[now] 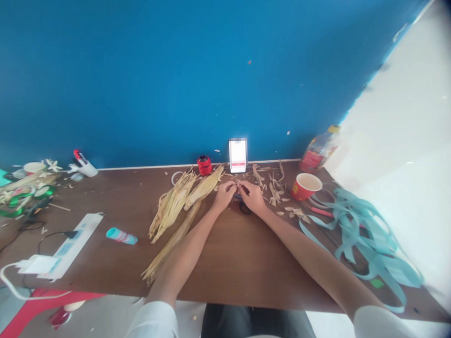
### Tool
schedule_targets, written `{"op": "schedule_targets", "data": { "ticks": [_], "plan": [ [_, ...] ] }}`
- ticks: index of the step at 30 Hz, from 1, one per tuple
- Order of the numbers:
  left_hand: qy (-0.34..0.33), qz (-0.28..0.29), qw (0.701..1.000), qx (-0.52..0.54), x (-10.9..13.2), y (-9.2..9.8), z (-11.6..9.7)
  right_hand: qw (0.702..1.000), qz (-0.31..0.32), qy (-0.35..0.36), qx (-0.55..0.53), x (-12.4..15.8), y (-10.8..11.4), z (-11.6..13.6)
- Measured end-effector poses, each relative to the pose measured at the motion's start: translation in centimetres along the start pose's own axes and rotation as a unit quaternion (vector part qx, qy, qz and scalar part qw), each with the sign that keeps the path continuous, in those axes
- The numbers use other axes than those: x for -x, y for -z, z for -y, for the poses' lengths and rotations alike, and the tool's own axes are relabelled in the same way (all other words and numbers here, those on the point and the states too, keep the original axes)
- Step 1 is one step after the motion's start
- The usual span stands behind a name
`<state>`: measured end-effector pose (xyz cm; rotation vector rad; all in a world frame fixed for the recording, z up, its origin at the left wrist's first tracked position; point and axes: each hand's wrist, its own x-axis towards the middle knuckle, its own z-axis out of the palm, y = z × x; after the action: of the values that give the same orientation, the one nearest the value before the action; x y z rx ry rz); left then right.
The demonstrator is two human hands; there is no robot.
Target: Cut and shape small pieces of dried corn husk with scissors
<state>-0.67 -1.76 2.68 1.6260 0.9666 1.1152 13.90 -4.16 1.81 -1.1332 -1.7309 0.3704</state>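
Note:
My left hand [225, 195] and my right hand [251, 195] meet over the middle of the brown table, fingertips pinched close together. Whatever they pinch is too small to make out. Just below them lies a dark, ring-shaped thing [244, 208], perhaps a scissors handle, partly hidden by my right hand. Left of my left hand are dried corn husks [174, 205], with a long husk strip [172, 247] beside my forearm. Small husk scraps [274, 189] are scattered right of my right hand. A lit phone [238, 156] stands against the blue wall beyond my hands.
A red roll [204, 166] sits by the wall. On the right are a red paper cup [307, 186], a bottle [318, 150] and tangled light-blue ribbon [361, 233]. A power strip [71, 247], a light-blue roll [121, 236] and a white pen cup [88, 168] are left.

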Motion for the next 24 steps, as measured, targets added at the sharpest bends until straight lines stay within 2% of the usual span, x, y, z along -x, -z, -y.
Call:
{"op": "schedule_targets", "data": {
  "ticks": [13,20,24],
  "plan": [
    [-0.001,-0.06,0.998,0.021,0.0,0.19,0.8,0.995,0.01,0.023,0.099,0.38,-0.45,-0.26],
    [-0.025,-0.058,0.997,0.039,-0.22,0.03,0.9,0.993,0.016,0.03,0.109,0.35,-0.33,0.19],
    [-0.004,-0.033,0.998,0.054,-0.27,-0.04,0.68,0.994,0.022,0.021,0.108,0.35,-0.19,0.23]
  ]
}}
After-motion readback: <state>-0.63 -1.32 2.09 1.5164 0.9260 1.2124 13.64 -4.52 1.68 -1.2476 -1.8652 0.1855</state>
